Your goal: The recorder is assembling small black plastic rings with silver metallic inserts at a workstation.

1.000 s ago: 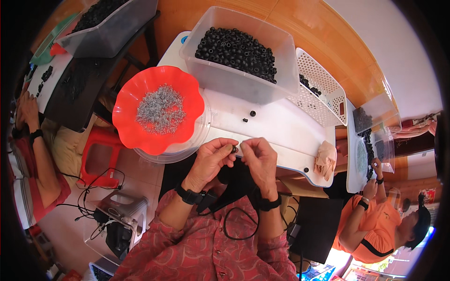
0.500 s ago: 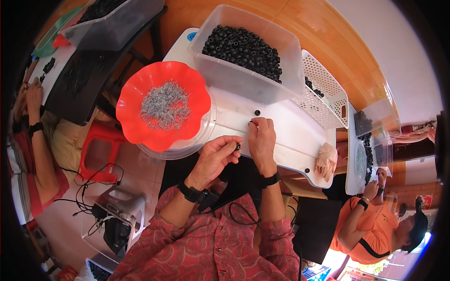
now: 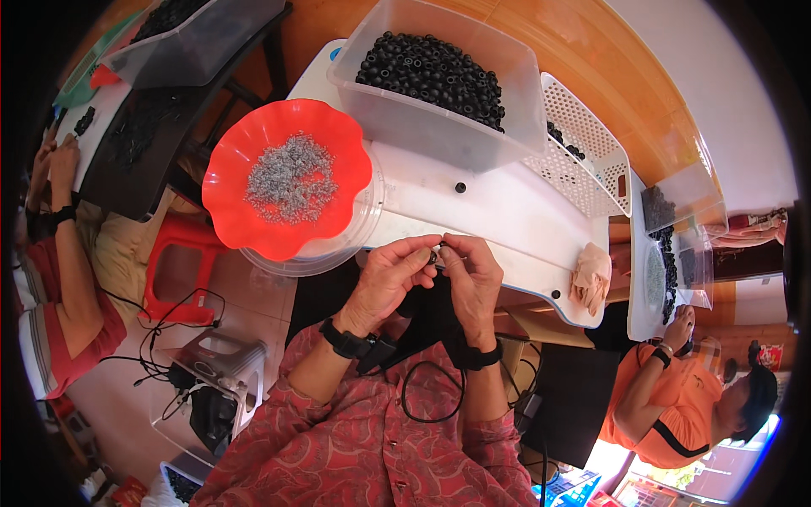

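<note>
My left hand (image 3: 380, 283) pinches a small black ring-shaped part (image 3: 434, 255) between thumb and fingers, just off the table's near edge. Against it, the thumb and fingertips of my right hand (image 3: 475, 287) are pressed together; a tiny pale glint shows there, too small to name. To the left, a red wavy-rimmed bowl (image 3: 221, 190) carries a heap of tiny silvery metal pieces (image 3: 291, 179). One loose black part (image 3: 460, 188) lies on the white table (image 3: 414, 190) beyond my hands, and a second black part (image 3: 556, 295) sits near the right edge.
A translucent bin (image 3: 439, 139) full of black parts (image 3: 431, 80) stands at the back. Beside it is a white perforated basket (image 3: 610, 160). A crumpled beige cloth (image 3: 591, 275) lies at the right. People work at tables on both sides; a red stool (image 3: 173, 283) stands at left.
My right hand has come back from beside the loose black part on the table and now meets my left hand at the held part. The view has shifted slightly.
</note>
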A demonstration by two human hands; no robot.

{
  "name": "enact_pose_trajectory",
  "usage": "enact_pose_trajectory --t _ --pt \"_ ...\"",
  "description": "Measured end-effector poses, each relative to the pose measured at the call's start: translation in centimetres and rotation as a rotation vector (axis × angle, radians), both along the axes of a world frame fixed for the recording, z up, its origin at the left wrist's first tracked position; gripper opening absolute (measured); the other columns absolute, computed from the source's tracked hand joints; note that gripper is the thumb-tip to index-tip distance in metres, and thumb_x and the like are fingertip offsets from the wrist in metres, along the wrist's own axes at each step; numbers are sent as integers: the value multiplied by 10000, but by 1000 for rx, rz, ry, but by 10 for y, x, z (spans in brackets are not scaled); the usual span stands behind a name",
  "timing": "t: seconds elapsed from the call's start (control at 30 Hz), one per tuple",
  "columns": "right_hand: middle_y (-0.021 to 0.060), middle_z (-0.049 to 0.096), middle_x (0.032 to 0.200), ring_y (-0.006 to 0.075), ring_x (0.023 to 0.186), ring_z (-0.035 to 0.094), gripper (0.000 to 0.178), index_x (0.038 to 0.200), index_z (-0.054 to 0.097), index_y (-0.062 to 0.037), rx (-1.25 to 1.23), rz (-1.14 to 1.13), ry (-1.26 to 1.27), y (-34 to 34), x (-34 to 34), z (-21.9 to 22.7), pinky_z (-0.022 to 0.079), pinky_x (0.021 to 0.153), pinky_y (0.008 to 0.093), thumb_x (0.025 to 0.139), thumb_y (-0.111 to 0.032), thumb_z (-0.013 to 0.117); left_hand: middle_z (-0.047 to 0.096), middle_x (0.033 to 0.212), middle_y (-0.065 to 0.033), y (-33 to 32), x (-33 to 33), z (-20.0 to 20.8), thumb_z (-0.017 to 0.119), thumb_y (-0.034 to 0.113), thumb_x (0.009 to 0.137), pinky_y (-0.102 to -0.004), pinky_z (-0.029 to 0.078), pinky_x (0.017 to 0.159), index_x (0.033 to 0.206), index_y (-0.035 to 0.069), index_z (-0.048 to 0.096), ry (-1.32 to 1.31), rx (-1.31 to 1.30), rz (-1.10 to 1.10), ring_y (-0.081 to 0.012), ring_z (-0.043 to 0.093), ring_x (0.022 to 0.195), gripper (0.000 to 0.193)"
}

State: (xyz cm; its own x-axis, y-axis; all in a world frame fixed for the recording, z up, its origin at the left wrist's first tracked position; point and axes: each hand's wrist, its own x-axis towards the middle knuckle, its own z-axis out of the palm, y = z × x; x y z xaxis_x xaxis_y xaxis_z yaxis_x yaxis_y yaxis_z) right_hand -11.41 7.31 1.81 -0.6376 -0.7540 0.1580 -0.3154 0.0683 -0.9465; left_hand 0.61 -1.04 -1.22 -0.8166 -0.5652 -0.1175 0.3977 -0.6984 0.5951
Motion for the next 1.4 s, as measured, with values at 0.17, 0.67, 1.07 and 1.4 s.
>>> enact_pose_trajectory --t 0.17,0.67,1.07,1.4 --pt "61 658 985 106 839 622 255 1130 628 23 -74 -66 -242 2 3 0 507 642 218 883 -25 672 616 913 -55 3 -1 0 538 112 991 -223 506 722 1271 -23 575 -1 -6 -6 -106 582 807 313" --pt "57 696 913 97 774 639 218 1080 672 24 -60 -63 -426 9 -3 -2 496 636 219 872 -37 693 622 952 -71 6 -2 -2 540 120 990 -223 510 720 1262 -33 575 94 74 -43 -116 586 820 314" --pt "24 656 950 113 879 619 151 987 691 1 -118 -25 -355 15 9 2 491 815 241 840 33 702 659 945 -67 4 -4 -5 555 140 988 -221 544 719 1206 -36 602 135 179 -17 -109 635 816 285" --pt "24 647 969 118 897 619 148 972 694 -4 -147 -28 -372 14 9 -3 490 823 246 829 28 715 666 980 -64 5 -5 -9 550 126 988 -213 550 714 1212 -27 605 131 146 -18 -96 638 817 277"
